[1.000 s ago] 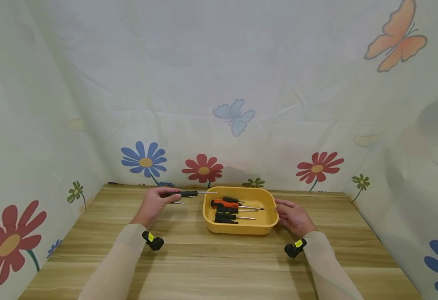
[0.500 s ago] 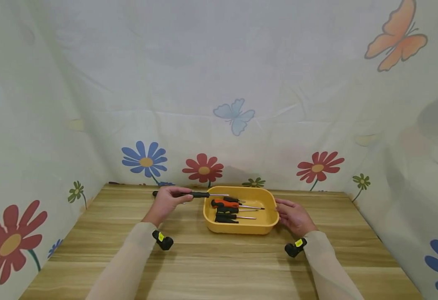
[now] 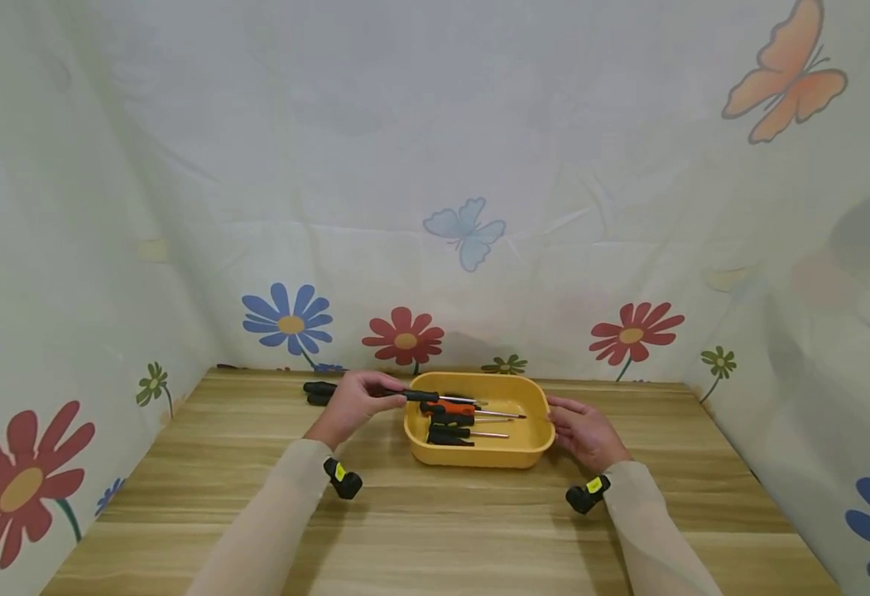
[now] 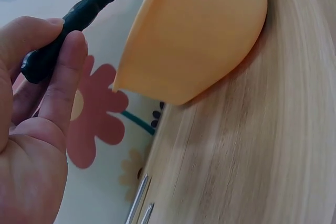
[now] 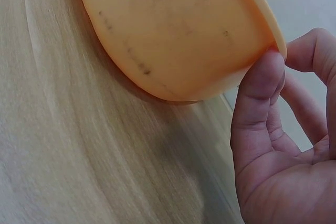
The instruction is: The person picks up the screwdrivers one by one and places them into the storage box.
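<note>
My left hand (image 3: 360,406) pinches a black-handled screwdriver (image 3: 421,396) between thumb and fingers, its thin metal shaft pointing right over the yellow tub (image 3: 472,456). In the left wrist view the handle (image 4: 89,11) slants up beside the outer wall of the tub (image 4: 205,30). My right hand (image 3: 587,432) pinches the tub's right rim, thumb on the near side, as the right wrist view shows of the hand (image 5: 289,140). Inside the tub lie several screwdrivers, among them an orange-and-black one (image 3: 449,408) and a black one (image 3: 449,432), shafts to the right.
Black handles (image 3: 319,389) lie on the wooden table (image 3: 435,530) left of the tub, partly hidden behind my left hand. Two metal shafts (image 4: 139,198) show there in the left wrist view. A flowered curtain (image 3: 330,248) rises behind the table and at both sides.
My left hand has carried the screwdriver right, from left of the tub until its shaft overlaps the tools inside. Handles on the table came into view behind it. The right hand stayed at the rim.
</note>
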`<state>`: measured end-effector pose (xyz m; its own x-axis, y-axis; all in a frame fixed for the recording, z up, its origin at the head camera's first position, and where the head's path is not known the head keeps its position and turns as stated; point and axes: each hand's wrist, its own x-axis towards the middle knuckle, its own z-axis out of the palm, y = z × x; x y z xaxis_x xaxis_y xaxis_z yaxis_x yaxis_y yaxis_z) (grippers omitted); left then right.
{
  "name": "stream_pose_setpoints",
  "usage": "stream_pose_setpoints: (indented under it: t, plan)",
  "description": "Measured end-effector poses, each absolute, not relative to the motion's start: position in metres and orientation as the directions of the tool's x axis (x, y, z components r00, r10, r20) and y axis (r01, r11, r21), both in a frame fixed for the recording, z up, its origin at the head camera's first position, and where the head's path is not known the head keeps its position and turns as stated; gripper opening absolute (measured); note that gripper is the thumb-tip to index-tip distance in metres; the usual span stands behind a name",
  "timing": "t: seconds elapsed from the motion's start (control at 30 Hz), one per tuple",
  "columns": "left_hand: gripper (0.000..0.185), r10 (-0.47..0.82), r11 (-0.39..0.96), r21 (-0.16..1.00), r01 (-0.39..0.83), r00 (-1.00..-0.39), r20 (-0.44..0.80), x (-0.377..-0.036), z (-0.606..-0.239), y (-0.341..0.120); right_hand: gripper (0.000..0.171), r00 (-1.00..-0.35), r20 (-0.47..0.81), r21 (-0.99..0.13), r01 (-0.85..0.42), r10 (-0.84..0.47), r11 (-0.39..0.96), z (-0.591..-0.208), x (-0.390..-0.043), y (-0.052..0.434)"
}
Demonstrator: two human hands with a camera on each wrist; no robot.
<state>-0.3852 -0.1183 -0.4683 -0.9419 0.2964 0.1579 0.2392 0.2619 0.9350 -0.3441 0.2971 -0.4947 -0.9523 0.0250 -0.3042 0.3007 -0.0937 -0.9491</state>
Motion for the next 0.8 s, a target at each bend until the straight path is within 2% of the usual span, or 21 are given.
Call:
stream_pose_setpoints:
  t: [0.27,0.57,0.8]
  plan:
    - [0.02,0.35,0.302,0.92,0.251,-0.926,0.138,-0.387,-0.466,-0.103,0.049,-0.954,-0.301,-0.95,0.298,0.016,-0.098,-0.495,-0.344,0.297]
    - [0.014,0.451,0.395,0.857,0.331,-0.882,0.132,-0.391,-0.463,-0.086,0.049,-0.953,-0.304,-0.95,0.301,0.021,-0.084,-0.495,-0.345,0.298]
    - [0.012,0.465,0.471,0.807,0.355,-0.878,0.114,-0.391,-0.458,-0.073,0.049,-0.956,-0.293,-0.953,0.291,0.012,-0.089,-0.494,-0.344,0.298]
